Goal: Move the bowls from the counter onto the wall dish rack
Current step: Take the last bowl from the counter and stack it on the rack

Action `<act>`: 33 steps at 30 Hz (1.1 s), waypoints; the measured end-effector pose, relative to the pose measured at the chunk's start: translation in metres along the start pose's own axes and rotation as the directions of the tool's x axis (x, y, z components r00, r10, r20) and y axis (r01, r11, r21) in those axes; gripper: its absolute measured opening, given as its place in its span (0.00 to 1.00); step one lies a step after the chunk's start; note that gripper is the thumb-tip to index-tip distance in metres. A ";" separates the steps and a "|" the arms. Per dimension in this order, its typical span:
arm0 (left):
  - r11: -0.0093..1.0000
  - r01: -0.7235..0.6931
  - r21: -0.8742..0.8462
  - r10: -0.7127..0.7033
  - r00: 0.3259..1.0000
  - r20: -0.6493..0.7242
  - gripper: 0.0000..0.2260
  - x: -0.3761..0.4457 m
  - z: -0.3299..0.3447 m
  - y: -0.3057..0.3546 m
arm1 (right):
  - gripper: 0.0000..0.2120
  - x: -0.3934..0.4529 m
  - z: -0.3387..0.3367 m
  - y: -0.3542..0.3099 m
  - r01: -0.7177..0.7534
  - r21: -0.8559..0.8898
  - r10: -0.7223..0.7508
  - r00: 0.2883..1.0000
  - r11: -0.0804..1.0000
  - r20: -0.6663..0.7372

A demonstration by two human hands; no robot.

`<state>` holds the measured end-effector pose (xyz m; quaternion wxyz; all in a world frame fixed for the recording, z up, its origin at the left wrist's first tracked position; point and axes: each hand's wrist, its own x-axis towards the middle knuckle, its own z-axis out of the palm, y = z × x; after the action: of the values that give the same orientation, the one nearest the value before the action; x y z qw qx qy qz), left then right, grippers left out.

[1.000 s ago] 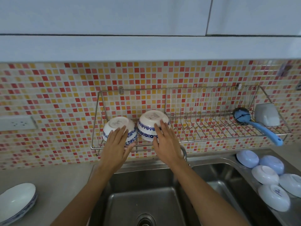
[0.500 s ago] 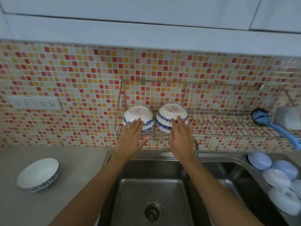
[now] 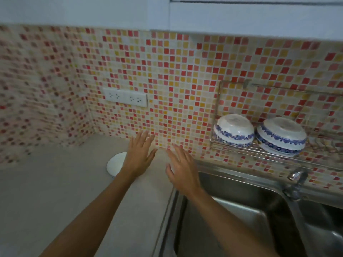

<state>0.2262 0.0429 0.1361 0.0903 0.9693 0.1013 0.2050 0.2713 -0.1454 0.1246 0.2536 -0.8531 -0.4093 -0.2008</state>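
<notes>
Two white bowls with blue rims sit upside down on the wire wall rack (image 3: 219,101) at the right: the left bowl (image 3: 233,129) and the right bowl (image 3: 281,136). A white bowl (image 3: 116,164) stands upright on the grey counter, partly hidden behind my left hand (image 3: 139,156). That hand hovers over the bowl's right side with fingers spread, holding nothing. My right hand (image 3: 182,167) is open too, above the counter's edge by the sink, well left of the rack.
A steel sink (image 3: 232,219) fills the lower right, with a tap (image 3: 297,179) at its back edge. A white socket strip (image 3: 126,98) is on the mosaic wall. The grey counter (image 3: 55,191) runs left into a tiled corner.
Both hands have left the two bowls on the rack and swung left over the counter. The view turned left, so the counter bowl now lies under my left hand.
</notes>
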 end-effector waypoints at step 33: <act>0.351 0.757 -0.551 -0.538 0.645 0.543 0.27 -0.055 0.075 -0.187 | 0.22 0.051 0.223 -0.112 -0.967 0.254 0.675 0.177 -0.017 0.716</act>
<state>0.1787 0.1999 0.0079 0.5625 0.7365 0.3735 0.0409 0.2418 0.0777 0.0064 0.5266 -0.7699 0.1211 0.3394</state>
